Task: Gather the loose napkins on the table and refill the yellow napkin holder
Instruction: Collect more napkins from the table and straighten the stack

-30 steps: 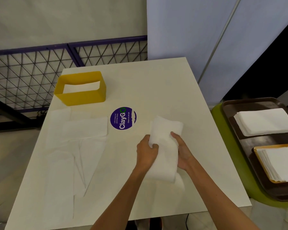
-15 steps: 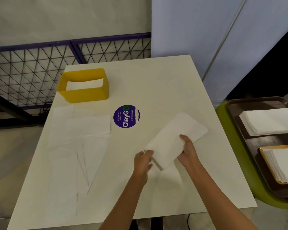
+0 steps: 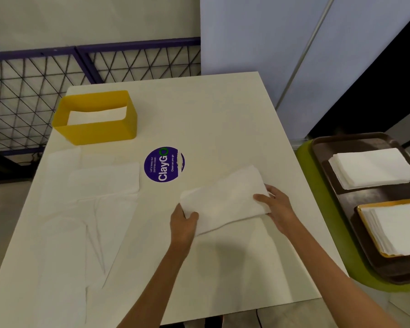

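A stack of white napkins [image 3: 225, 200] lies tilted near the middle of the white table [image 3: 213, 110]. My left hand [image 3: 184, 223] grips its near left corner and my right hand [image 3: 276, 205] grips its right end. The yellow napkin holder [image 3: 97, 131] stands at the far left of the table with a few napkins inside. Several loose napkins [image 3: 85, 204] lie spread flat over the left half of the table, below the holder.
A round purple ClayGo sticker [image 3: 163, 164] sits between the holder and the stack. To the right, a brown tray [image 3: 341, 147] on a green surface carries two piles of napkins. A purple wire fence [image 3: 92, 65] runs behind the table.
The napkin stack has turned from lengthwise to crosswise and widened out. My hands have moved apart to its two ends, the right hand shifting right.
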The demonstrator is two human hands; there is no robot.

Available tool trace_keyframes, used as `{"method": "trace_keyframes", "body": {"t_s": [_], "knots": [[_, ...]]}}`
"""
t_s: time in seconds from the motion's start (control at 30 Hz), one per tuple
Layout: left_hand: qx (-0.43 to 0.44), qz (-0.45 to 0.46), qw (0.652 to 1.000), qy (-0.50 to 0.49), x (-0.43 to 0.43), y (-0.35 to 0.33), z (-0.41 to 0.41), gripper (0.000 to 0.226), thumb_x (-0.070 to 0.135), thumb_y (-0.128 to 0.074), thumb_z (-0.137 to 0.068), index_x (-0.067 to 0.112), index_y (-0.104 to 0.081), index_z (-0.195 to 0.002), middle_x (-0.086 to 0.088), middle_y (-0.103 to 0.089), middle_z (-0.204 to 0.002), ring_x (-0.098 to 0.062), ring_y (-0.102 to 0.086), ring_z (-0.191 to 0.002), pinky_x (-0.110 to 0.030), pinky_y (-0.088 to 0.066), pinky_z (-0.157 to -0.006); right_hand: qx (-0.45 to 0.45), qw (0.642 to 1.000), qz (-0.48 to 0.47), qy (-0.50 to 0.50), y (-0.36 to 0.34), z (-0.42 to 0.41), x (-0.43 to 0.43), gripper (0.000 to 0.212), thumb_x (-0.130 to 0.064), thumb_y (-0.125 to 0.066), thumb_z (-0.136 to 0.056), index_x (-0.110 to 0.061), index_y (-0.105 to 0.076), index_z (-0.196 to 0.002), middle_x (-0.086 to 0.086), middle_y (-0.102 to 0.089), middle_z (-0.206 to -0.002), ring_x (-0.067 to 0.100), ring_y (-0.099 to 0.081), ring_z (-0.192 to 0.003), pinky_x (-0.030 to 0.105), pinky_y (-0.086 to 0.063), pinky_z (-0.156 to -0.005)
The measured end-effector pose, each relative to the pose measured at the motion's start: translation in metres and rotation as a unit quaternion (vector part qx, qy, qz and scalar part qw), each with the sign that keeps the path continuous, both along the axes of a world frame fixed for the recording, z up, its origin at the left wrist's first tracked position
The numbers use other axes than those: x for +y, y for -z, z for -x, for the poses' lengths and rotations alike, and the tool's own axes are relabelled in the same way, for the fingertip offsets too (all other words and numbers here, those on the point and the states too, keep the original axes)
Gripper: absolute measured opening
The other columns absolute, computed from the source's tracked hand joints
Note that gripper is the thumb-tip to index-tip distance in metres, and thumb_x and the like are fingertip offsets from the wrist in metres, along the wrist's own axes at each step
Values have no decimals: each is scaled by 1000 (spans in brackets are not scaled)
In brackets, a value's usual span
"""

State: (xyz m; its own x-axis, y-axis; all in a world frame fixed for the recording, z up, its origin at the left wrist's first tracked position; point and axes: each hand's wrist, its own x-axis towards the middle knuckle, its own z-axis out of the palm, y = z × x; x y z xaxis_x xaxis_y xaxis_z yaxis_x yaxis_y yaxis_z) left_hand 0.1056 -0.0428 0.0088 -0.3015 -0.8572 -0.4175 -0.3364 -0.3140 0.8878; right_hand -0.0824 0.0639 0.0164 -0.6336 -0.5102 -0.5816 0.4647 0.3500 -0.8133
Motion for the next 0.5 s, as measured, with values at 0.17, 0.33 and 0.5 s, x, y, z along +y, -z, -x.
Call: {"method": "trace_keyframes", "body": {"t_s": [0.17, 0.33, 0.5], "knots": [[45, 130, 990, -10, 0, -1, 14, 21, -10, -51, -84, 9, -54, -93, -4, -58, -84, -4, -57, -81, -13, -45, -72, 182, 983, 37, 13, -5, -2, 0, 28, 10, -63, -78, -9, -61, -99, 6, -66, -90, 12, -63, -76, 8, -52, -62], [68, 170, 983, 12, 8, 8, 18, 28, -13, -54, -81, 14, -53, -86, 3, -57, -81, -1, -57, -77, -5, -46, -67, 212, 974, 56, 64, 6, -14, 8, 31, 16, -60, -74, -8, -55, -94, 0, -59, -82, 8, -57, -72, 8, -49, -58], [51, 125, 991, -19, 10, 25, 14, 39, -12, -55, -78, 6, -47, -111, -3, -55, -102, -18, -56, -95, -6, -51, -72, 182, 979, 53, 75, 22, -21, 5, 40, 15, -60, -74, -14, -52, -101, -4, -62, -90, 6, -62, -80, 9, -53, -66]]}}
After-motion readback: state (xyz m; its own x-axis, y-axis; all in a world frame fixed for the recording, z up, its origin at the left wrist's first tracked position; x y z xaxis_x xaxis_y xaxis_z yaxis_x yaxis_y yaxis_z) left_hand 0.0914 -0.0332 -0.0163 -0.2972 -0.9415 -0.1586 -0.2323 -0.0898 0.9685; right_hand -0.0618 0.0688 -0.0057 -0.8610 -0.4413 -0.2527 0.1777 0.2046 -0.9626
